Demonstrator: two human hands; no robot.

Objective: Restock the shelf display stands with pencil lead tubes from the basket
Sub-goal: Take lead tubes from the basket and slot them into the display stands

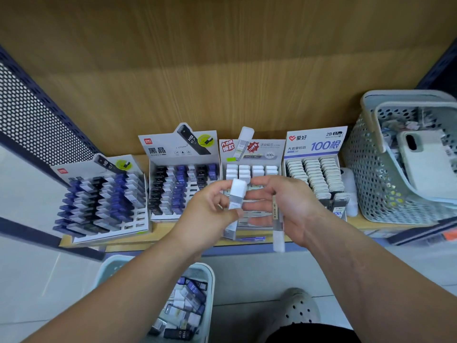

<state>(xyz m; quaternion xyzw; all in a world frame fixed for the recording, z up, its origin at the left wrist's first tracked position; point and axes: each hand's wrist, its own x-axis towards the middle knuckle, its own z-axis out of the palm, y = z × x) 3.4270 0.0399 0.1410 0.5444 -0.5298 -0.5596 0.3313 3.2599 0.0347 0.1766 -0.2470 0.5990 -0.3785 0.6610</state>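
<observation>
White-capped tube (237, 194): pinched between the thumb and fingertips of the left hand (210, 211), directly in front of the white-cap stand (254, 151) and over its front rows. The long axis runs near upright, tipped slightly; the white cap points up and away towards the stand's header card, and the clear body points down towards the person.

Second tube (278, 226): kept against the palm of the right hand (282, 206), on the near right of the same stand. Its long axis also runs front to back, but reversed: the white cap points towards the person and away from the stand. The right fingers are half extended towards the first tube; whether they touch it cannot be told because of blur.

Relation that governs the coming move, as judged: the left hand's tube lies nearer the stand's open slots and is already cap-up like the tubes seated there, so it is likely the one to go in first; the second tube would need turning end for end.

Surroundings, from the white-cap stand: two stands of dark and blue tubes (183, 147) to its left, a grey-cap stand (314, 142) to its right, a shelf basket (368, 120) beyond that, and the floor basket (211, 278), with tubes in it, below its front.
</observation>
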